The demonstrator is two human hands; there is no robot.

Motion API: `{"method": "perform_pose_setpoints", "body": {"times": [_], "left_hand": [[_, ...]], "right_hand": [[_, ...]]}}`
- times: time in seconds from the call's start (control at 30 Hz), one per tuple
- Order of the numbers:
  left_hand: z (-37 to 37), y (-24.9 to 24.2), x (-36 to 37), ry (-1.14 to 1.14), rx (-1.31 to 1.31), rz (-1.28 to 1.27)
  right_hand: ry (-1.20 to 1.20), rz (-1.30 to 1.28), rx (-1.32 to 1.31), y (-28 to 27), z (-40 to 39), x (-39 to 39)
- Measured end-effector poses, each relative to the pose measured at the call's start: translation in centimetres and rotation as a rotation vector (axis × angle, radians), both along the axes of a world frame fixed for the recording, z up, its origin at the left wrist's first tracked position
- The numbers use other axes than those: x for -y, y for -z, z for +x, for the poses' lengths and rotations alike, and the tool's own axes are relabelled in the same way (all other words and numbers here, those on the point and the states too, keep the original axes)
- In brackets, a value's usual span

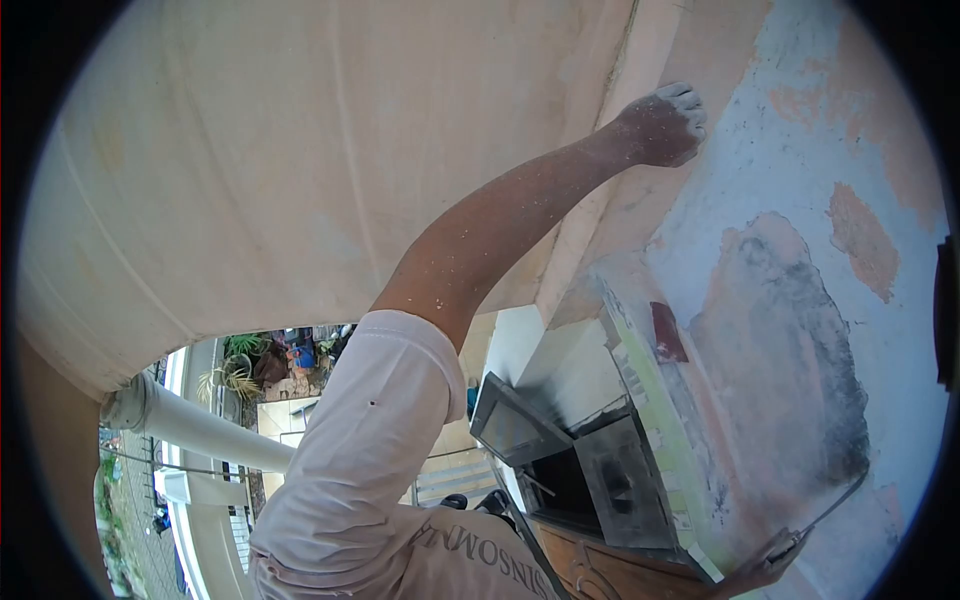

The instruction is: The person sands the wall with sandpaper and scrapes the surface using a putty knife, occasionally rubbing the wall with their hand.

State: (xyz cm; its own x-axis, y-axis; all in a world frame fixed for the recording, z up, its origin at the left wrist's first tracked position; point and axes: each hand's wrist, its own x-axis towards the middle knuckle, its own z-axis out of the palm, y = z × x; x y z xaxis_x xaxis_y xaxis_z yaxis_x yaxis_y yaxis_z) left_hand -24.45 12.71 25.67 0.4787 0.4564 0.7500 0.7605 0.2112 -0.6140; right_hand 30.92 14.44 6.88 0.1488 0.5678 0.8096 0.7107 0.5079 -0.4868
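Observation:
My left arm reaches up and across, and my left hand (665,125) is a closed fist at the wall corner. White dust coats its fingers, and nothing sticks out of it. At the lower right, my right hand (768,562) is closed around the handle of a scraper (832,507), seen almost edge-on. The scraper's blade edge lies at the lower border of a rough grey-pink bare patch (785,350) on the pale blue wall (800,150). Much of my right hand and the handle is in shadow.
A curved beige ceiling (230,150) hangs close above. Below are an open dark-framed window (600,480), a brown wooden panel (610,565) and a white column (210,428). Far down lie a tiled floor, potted plants (245,360) and a railing. A dark object (945,315) stands at the right edge.

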Motion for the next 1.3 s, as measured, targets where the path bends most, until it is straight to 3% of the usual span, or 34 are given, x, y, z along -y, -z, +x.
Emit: {"method": "perform_pose_setpoints", "body": {"times": [0.1,0.27,0.57,0.83,1.3], "left_hand": [[-0.4,0.1,-0.2,0.019,-0.005,0.031],[-0.5,0.5,-0.2,0.054,-0.012,0.060],[-0.5,0.6,-0.6,0.052,0.049,0.052],[0.1,0.2,0.1,0.096,0.150,-0.029],[0.2,0.2,-0.1,0.116,0.111,0.011]], "right_hand": [[-0.078,0.230,0.147,-1.0,-0.8,0.6],[-0.030,-0.071,-0.031,0.4,0.4,-0.4],[0.011,-0.053,-0.025,0.0,-0.3,0.6],[-0.090,0.070,-0.038,0.0,-0.5,0.8],[-0.075,0.112,0.002,-0.4,-1.1,0.7]]}}
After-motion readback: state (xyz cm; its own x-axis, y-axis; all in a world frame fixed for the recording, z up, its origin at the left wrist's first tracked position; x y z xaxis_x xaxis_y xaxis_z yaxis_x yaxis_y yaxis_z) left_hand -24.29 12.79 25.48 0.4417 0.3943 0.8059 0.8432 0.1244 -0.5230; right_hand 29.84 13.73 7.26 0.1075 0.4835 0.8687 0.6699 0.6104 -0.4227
